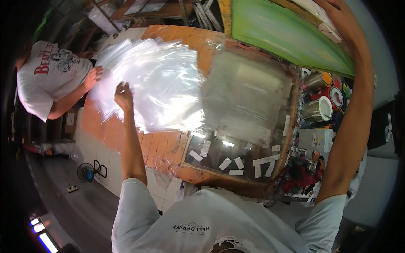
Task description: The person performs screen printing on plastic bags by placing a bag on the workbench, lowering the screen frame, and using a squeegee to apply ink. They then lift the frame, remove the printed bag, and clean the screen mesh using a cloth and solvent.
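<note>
My left hand point(123, 97) is over a fanned pile of clear plastic bags point(168, 84). Its fingers are bent together, and I cannot make out whether a bag's edge is between them. At the upper right, my right hand point(337, 17) grips the wooden edge of a raised, tilted screen printing frame point(282, 33) with green mesh; the top of that hand is cut off. Below the frame, a clear sheet with faint print point(244, 97) lies flat on a glass plate point(215, 162) set in the wooden table point(162, 147).
Several short strips of pale tape point(236, 172) are stuck on the glass. Open paint cans point(325, 109) and a stained rag point(301, 177) stand at the right. At the left a person point(59, 80) reaches a hand point(93, 77) to the pile. A fan point(86, 172) is on the floor.
</note>
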`<state>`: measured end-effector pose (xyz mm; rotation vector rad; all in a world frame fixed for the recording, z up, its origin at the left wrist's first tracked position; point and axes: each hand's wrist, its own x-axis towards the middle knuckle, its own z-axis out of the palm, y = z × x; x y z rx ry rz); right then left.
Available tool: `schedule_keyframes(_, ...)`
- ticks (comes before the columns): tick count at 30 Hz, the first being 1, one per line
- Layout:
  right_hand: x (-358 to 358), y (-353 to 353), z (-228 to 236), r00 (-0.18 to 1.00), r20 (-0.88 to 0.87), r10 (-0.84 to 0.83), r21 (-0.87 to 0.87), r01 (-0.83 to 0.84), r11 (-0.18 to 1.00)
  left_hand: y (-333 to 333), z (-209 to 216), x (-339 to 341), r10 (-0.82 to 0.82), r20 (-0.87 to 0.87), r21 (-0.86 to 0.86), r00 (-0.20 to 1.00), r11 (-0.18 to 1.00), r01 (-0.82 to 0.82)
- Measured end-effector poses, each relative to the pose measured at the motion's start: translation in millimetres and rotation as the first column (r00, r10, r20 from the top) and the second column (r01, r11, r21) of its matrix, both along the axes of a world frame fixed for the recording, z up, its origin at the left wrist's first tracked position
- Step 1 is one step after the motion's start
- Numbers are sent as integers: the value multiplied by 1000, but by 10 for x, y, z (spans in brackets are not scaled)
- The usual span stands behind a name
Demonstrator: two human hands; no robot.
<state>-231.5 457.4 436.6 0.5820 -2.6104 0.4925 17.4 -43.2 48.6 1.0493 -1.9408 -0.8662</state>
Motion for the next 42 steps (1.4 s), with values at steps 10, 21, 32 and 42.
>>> schedule_keyframes(10,-756,438,-86,965,199,171,13,-177,984,2517,24,333,-389,102,110,916,919,378)
schedule_keyframes(21,-379,416,-284,992,77,97,-96,-89,991,2908,-342,57,-340,479,-199,809,856,478)
schedule_keyframes(32,-333,462,-294,990,119,70,-102,-58,993,2324,-196,-132,-503,273,395,820,836,381)
schedule_keyframes(42,-382,584,-325,990,141,22,-68,-12,998,835,-231,453,436,636,174,636,723,-669)
